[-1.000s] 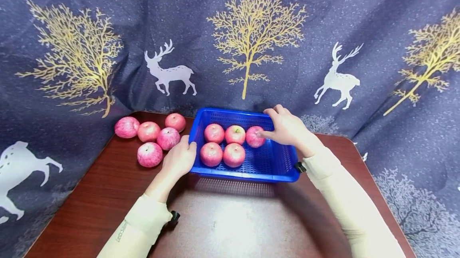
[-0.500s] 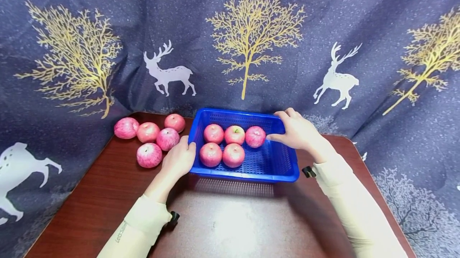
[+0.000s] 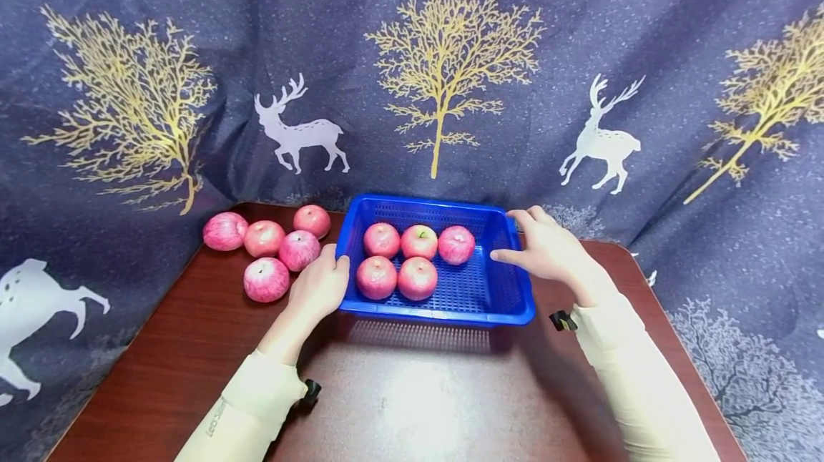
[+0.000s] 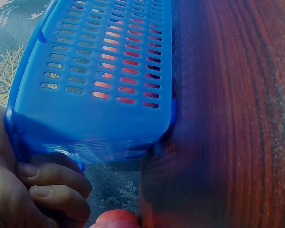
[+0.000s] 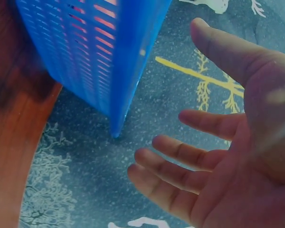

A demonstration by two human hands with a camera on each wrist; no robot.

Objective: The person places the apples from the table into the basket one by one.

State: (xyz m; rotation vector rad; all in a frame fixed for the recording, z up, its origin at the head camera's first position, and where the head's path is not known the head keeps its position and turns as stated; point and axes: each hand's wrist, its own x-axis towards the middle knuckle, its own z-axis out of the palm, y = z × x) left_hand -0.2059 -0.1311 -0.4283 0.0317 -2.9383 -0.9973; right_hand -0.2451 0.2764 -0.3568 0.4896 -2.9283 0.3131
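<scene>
Head view: blue rectangular slotted-plastic basket (image 3: 463, 297) on the far middle of the red-brown wooden bench (image 3: 193, 347). Five round red apples (image 3: 417, 279) inside, three far, two near; undersides hidden. Right part of the basket floor bare. Five loose pinkish-red apples (image 3: 265, 239) on the bench left of the basket. Left hand (image 3: 322, 282) sits between those and the basket, gripping the left rim; fingertips hidden here. Right hand (image 3: 547, 244) crosses the right rim and covers part of it; thumb apart from fingers, over the inside. Pale long sleeves (image 3: 257, 394), cut off at the near edge. Dark blue-grey cloth (image 3: 360, 11) behind, gold trees, white deer; top-right lettering cut off.

Left wrist view: fingers curled on the basket's rim, clamped; hand cut off at left, thumb not shown. Red shows through the slots, apple count there can't be made out. One red apple's top pokes in at the near edge, mostly cut off.

Right wrist view: fingers spread, nothing held, gap to the basket; palm cut off at right. Basket cut off at top, its contents just red patches behind slots.
</scene>
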